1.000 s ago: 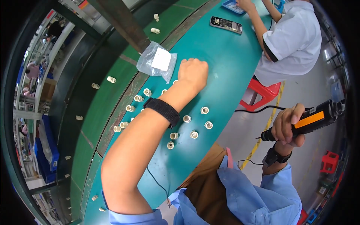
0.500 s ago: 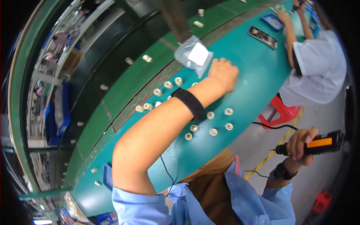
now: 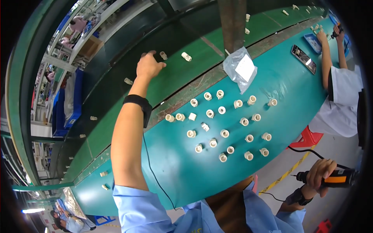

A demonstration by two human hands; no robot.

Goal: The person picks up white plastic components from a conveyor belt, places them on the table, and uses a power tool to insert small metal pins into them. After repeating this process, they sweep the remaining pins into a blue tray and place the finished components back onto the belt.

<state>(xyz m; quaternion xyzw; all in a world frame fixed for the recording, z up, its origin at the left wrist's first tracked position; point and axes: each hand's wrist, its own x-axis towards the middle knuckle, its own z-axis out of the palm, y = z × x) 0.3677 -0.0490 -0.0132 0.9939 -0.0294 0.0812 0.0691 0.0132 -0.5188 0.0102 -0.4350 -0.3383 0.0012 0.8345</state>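
Observation:
My left hand (image 3: 148, 66) reaches over the green conveyor belt (image 3: 202, 72) on the far side of the bench, thumb apart from the fingers and nothing seen in it. Just right of its fingers lies a small cream cylindrical fitting (image 3: 163, 55), with a gap between; another cream fitting (image 3: 186, 57) is farther right on the belt. At the lower right, off the bench edge, my right hand (image 3: 321, 173) grips a black and orange electric screwdriver (image 3: 337, 179), its thin bit pointing left. Several cream round fittings (image 3: 224, 133) stand spread over the green bench top (image 3: 175, 163).
A clear plastic bag with a white label (image 3: 244, 69) lies beside a metal post (image 3: 232, 27). Farther right are a phone (image 3: 304, 59), a blue tray (image 3: 313, 42) and a co-worker's arm (image 3: 326, 58). A black cable (image 3: 153, 174) crosses the bench; a red stool (image 3: 311, 136) stands beyond its near edge.
My left hand has gone from the bench near the plastic bag leftward and out over the belt. The view has shifted, uncovering more fittings. My right hand still holds the screwdriver.

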